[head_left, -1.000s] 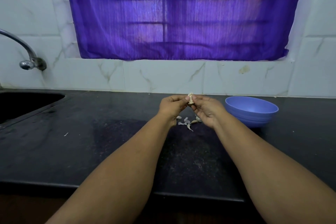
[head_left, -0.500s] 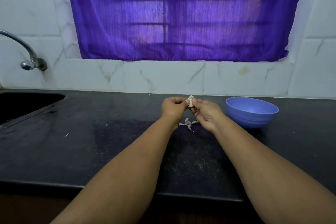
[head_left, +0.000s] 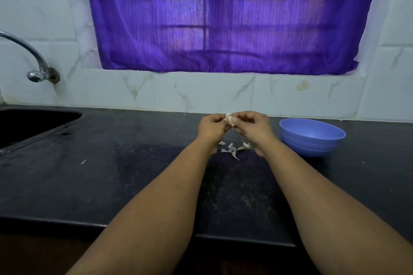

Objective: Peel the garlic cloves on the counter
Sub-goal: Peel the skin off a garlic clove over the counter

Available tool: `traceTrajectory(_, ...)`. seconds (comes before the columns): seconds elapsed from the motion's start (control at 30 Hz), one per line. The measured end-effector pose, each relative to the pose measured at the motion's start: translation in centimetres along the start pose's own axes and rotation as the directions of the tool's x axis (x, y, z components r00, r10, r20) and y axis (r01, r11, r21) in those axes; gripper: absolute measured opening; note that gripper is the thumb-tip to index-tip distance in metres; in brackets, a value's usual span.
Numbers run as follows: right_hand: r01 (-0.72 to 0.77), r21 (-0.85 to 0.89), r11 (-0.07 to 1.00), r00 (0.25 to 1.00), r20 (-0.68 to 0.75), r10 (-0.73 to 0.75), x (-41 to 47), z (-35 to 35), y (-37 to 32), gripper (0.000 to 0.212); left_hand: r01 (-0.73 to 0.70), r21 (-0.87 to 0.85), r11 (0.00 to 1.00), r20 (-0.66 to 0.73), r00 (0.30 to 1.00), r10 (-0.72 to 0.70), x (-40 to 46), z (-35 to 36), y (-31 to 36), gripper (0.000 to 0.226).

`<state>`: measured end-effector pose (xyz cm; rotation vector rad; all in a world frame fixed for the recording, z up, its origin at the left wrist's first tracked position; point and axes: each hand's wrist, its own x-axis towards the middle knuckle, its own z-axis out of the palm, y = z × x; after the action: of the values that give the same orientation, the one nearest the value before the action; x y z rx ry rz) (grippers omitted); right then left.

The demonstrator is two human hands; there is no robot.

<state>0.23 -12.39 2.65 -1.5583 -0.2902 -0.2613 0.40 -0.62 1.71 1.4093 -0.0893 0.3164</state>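
A pale garlic clove [head_left: 229, 116] is held above the black counter [head_left: 111, 174], pinched between the fingertips of both hands. My left hand [head_left: 212, 127] grips it from the left with curled fingers. My right hand [head_left: 253, 126] pinches it from the right, thumb and fingers bent over it, so most of the clove is hidden. Below the hands, several small garlic cloves and bits of skin [head_left: 233, 148] lie scattered on the counter.
A blue plastic bowl [head_left: 311, 137] stands on the counter just right of my right hand. A dark sink [head_left: 29, 125] is set in the counter at far left under a metal tap [head_left: 33, 60]. Behind runs a tiled wall with a purple curtain [head_left: 223, 18].
Both hands have stayed together above the counter and worked at the clove; less of the clove shows between the fingertips now. The pile below has not moved.
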Motion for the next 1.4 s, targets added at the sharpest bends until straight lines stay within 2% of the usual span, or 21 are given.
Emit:
traceTrajectory(0.1,0.134,-0.274,0.952,0.986,-0.055,-0.155,0.1,-0.4,0.0,0.015,-0.019,-0.088,0.996,-0.014,1.0,0.018,-0.1,-0.2,0.2,0.017)
traceTrajectory(0.2,0.173,-0.335,0.926,0.974,-0.081,-0.211,0.1,-0.5,0.1,0.011,-0.029,-0.146,0.989,-0.006,1.0,0.028,-0.3,-0.2,0.3,0.018)
traceTrajectory(0.33,0.172,-0.289,0.942,0.977,-0.069,-0.2,0.1,-0.1,0.4,0.009,-0.001,-0.158,0.987,0.029,1.0,0.005,-0.5,0.1,0.3,0.028)
traceTrajectory(0.5,0.166,-0.162,0.973,0.977,-0.108,-0.184,0.0,0.2,0.6,0.015,0.009,-0.178,0.984,0.097,0.995,0.009,-0.8,0.2,0.4,0.024)
traceTrajectory(0.6,0.158,-0.197,0.968,0.975,-0.121,-0.184,0.0,0.2,0.6,0.016,0.014,-0.168,0.986,0.102,0.995,0.003,-0.7,0.1,0.3,0.022)
traceTrajectory(0.83,0.091,-0.256,0.962,0.994,0.083,-0.072,0.7,-0.4,0.6,0.01,0.045,-0.128,0.991,0.151,0.988,-0.025,-0.5,-0.6,0.3,0.026)
traceTrajectory(0.9,0.069,-0.3,0.951,0.991,0.13,-0.031,0.8,-0.6,0.8,0.009,0.06,-0.119,0.991,0.165,0.986,-0.04,-0.6,-0.8,0.3,0.02)
traceTrajectory(0.97,0.06,-0.331,0.942,0.988,0.153,-0.009,0.9,-0.8,0.9,0.009,0.07,-0.123,0.99,0.175,0.983,-0.048,-0.6,-0.8,0.3,0.014)
traceTrajectory(1.17,0.045,-0.289,0.956,0.98,0.197,0.013,0.3,-0.6,0.6,0.007,0.093,-0.146,0.985,0.172,0.983,-0.067,-0.8,-0.9,0.5,0.015)
traceTrajectory(1.27,-0.007,-0.162,0.987,0.985,0.17,0.035,0.0,-0.3,0.4,0.008,0.123,-0.162,0.979,0.165,0.982,-0.097,-1.1,-0.9,0.6,0.017)
traceTrajectory(1.4,-0.007,-0.034,0.999,0.999,0.039,0.008,0.0,-0.3,0.4,0.016,0.177,-0.141,0.974,0.168,0.974,-0.153,-1.4,-0.6,0.9,0.022)
